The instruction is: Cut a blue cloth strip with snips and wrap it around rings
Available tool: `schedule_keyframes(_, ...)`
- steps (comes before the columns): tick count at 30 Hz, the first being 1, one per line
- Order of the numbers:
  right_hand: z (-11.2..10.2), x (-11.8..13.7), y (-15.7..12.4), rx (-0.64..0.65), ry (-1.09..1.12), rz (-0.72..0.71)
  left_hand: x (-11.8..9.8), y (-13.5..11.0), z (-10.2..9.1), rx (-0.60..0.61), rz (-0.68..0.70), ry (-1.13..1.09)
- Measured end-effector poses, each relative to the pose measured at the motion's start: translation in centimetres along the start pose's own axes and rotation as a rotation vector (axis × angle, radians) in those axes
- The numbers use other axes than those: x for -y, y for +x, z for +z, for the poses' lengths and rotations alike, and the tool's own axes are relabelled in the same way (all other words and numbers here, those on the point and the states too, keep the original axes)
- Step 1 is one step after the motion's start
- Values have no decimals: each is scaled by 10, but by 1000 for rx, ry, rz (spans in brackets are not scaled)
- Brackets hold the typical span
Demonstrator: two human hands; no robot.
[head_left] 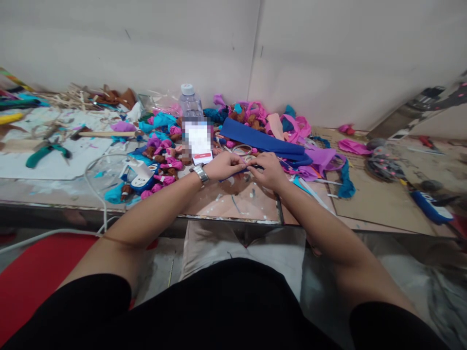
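Note:
My left hand (223, 166), with a watch at the wrist, and my right hand (270, 171) meet above the bench's front part. Fingers of both are pinched on a thin dark blue strip (234, 174), mostly hidden by them; its material is unclear. Just behind lie pale rings (242, 148), perhaps tape rolls. Beyond them is a long folded piece of blue material (260, 138). A lit phone (199, 138) stands beyond my left hand, its screen partly blurred. Bundled pink, brown and blue pieces (170, 163) are heaped to the left.
Green-handled pliers (45, 154), a hammer (105, 134) and a white-and-blue power strip (143, 180) with a cable lie left. A plastic bottle (190, 102) stands behind the phone. Purple scraps (321, 160) and cardboard (379, 194) are right. The bench edge (233, 219) runs before me.

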State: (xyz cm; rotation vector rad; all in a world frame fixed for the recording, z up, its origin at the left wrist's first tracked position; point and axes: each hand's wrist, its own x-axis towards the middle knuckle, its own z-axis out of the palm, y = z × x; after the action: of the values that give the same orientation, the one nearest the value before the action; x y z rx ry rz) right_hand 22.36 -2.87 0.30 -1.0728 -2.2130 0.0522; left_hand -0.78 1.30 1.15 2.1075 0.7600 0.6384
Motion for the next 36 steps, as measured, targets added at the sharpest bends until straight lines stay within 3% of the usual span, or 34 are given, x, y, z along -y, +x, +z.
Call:
schedule_keyframes(10, 1, -1, -1, -9, -5, -9, -7, -1, -2, 69, -150, -262)
schedule_keyframes(21, 4, -1, -1, 21, 59, 62, -6, -3, 3, -117, 101, 249)
schedule_keyframes(36, 1, 7, -2, -51, 66, 111, -6, -6, 8, -228, 182, 548)
